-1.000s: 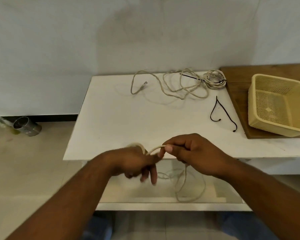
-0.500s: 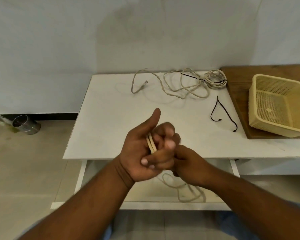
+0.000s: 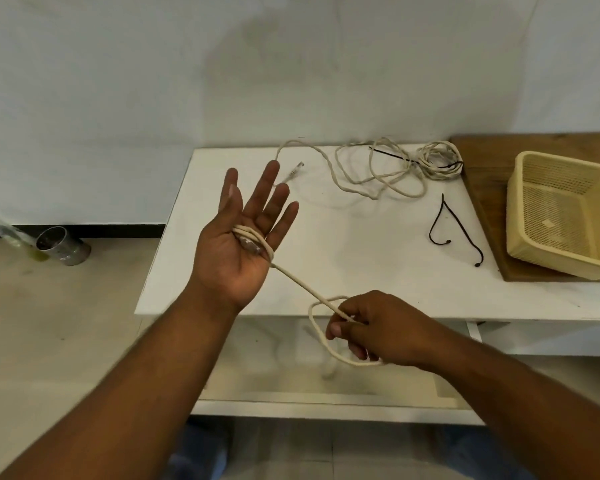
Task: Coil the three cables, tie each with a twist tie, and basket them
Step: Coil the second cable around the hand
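My left hand is raised palm up with straight, spread fingers, and a cream cable is wound in a few turns across the palm. That cable runs taut down to my right hand, which pinches it near the table's front edge; a loop hangs below the fingers. At the back of the white table lie a loose cream cable and a small coiled cable with a black tie across it. A bent black twist tie lies beside the yellow mesh basket.
The basket stands on a wooden board at the table's right end. A metal can lies on the floor at the left, by the wall. A lower shelf shows under the table top.
My left hand has opened and turned palm up, showing the cable turns on it. My right hand has drawn away down and to the right, pulling the cable taut.
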